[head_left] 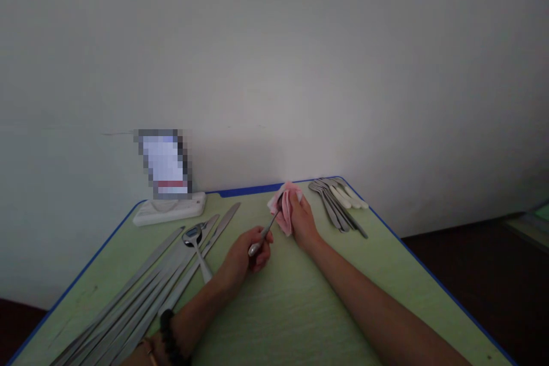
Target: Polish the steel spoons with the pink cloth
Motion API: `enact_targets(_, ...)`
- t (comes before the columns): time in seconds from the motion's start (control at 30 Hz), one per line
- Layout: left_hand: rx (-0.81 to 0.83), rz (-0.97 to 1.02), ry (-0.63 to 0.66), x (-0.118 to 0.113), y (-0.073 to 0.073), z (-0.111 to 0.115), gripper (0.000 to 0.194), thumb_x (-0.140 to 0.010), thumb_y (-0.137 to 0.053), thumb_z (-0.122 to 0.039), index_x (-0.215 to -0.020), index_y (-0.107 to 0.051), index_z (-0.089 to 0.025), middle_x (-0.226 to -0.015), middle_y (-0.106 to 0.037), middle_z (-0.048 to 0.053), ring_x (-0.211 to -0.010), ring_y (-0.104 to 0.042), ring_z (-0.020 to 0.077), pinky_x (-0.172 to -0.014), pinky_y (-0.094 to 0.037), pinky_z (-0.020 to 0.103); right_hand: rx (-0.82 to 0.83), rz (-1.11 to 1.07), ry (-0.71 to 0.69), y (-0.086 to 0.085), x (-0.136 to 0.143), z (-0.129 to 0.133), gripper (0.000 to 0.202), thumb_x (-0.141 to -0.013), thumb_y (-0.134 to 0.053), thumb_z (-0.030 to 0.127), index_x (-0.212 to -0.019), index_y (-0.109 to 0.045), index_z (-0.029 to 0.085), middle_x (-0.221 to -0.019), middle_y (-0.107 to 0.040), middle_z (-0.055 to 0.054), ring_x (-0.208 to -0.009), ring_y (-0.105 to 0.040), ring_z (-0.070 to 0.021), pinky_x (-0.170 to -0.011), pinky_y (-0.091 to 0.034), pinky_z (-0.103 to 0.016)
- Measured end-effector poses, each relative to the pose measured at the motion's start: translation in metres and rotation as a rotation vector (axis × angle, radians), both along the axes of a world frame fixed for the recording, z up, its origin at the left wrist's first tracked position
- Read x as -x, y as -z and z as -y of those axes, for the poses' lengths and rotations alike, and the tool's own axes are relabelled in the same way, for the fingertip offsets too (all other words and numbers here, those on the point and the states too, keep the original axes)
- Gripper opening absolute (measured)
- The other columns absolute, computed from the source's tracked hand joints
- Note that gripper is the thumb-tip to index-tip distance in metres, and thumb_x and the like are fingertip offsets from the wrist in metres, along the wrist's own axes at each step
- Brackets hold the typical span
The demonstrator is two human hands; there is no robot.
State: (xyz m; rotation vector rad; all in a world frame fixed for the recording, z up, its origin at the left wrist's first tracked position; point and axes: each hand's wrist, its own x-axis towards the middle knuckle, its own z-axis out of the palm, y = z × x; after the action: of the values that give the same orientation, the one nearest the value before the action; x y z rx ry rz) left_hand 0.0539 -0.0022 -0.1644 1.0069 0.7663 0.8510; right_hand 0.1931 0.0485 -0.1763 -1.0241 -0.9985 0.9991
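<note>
My left hand is closed around the handle of a metal spoon, which slants up to the right. The spoon's head lies within a pink and white cloth. My right hand grips that cloth from the right, pressing it around the spoon's head. To the left of my left hand, a shiny spoon rests across several long metal knives. Beyond my right hand, several metal spoons lie bunched with white-handled cutlery.
The green table has a blue edge and stands against a pale wall. A blurred-out phone leans upright on a white base at the back left.
</note>
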Motion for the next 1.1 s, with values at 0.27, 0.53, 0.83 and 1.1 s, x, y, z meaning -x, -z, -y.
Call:
enact_targets(0.27,0.075,-0.001,-0.078,-0.003,-0.004,0.003,0.036,-0.082,-0.034,-0.051,-0.065,-0.039,-0.019,-0.043,-0.026,-0.011,-0.033,-0.023,0.0048,-0.035,-0.017,0.018,0.094,-0.404,-0.106,-0.007,0.002,0.001,0.027,-0.072,-0.06,0.046,-0.081,-0.058,0.02,-0.069,-0.067,-0.001,-0.066,-0.063,-0.0171,-0.056,-0.051,-0.027)
enact_targets(0.53,-0.24,-0.295,-0.041,-0.009,-0.007,0.015,0.032,-0.085,-0.036,-0.045,-0.065,-0.035,-0.02,-0.053,-0.035,-0.008,-0.042,-0.031,0.0059,-0.041,-0.024,0.019,0.118,-0.731,-0.206,-0.01,-0.011,-0.007,0.02,-0.08,-0.052,0.039,-0.081,-0.061,0.021,-0.071,-0.069,0.0,-0.073,-0.065,-0.0172,-0.07,-0.052,-0.031)
enact_targets(0.83,-0.337,-0.425,0.046,-0.007,0.002,0.013,0.025,-0.088,-0.032,-0.038,-0.1,-0.042,-0.018,-0.052,-0.04,-0.01,-0.045,-0.033,0.0084,-0.044,-0.027,0.02,0.212,-0.68,-0.328,-0.011,-0.015,-0.002,0.037,-0.075,-0.039,0.046,-0.078,-0.063,0.018,-0.07,-0.067,-0.006,-0.076,-0.062,-0.0226,-0.067,-0.05,-0.036)
enact_targets(1.1,-0.278,-0.349,-0.063,-0.009,0.0,0.013,0.03,-0.086,-0.038,-0.036,-0.113,-0.034,-0.023,-0.058,-0.036,-0.01,-0.046,-0.032,0.007,-0.042,-0.027,0.016,0.267,-0.418,-0.284,-0.011,-0.007,0.003,0.013,-0.063,-0.064,0.027,-0.068,-0.059,0.016,-0.059,-0.059,0.003,-0.052,-0.049,-0.0093,-0.051,-0.039,-0.021)
